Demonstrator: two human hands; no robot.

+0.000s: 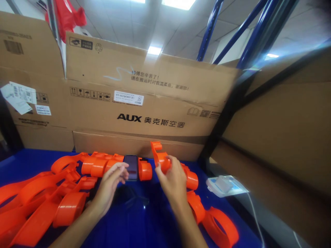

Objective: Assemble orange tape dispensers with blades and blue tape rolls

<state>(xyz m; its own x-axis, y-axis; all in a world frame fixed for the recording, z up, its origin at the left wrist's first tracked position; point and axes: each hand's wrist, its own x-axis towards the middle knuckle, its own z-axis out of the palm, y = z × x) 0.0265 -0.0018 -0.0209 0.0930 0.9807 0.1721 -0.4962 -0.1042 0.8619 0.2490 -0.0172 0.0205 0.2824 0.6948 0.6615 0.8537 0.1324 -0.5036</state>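
Observation:
My right hand (pixel 174 181) grips an orange plastic part (pixel 160 156), holding it up off the blue surface; its notched end points upward past my thumb. My left hand (pixel 112 181) is empty, palm turned inward and fingers loosely bent, just in front of a dark-screened phone (pixel 131 166). The phone leans upright between orange rings. One orange ring (pixel 145 171) sits just right of it. Behind my right wrist stands another orange ring (pixel 191 179), partly hidden.
Many orange curved parts (pixel 38 193) lie piled on the left of the blue tabletop (pixel 139 224). More orange rings (pixel 222 227) are at right. A clear plastic case (pixel 226 186) with a white cable lies near the right edge. Cardboard (pixel 155 103) walls the back; a dark metal post (pixel 224 117) stands right.

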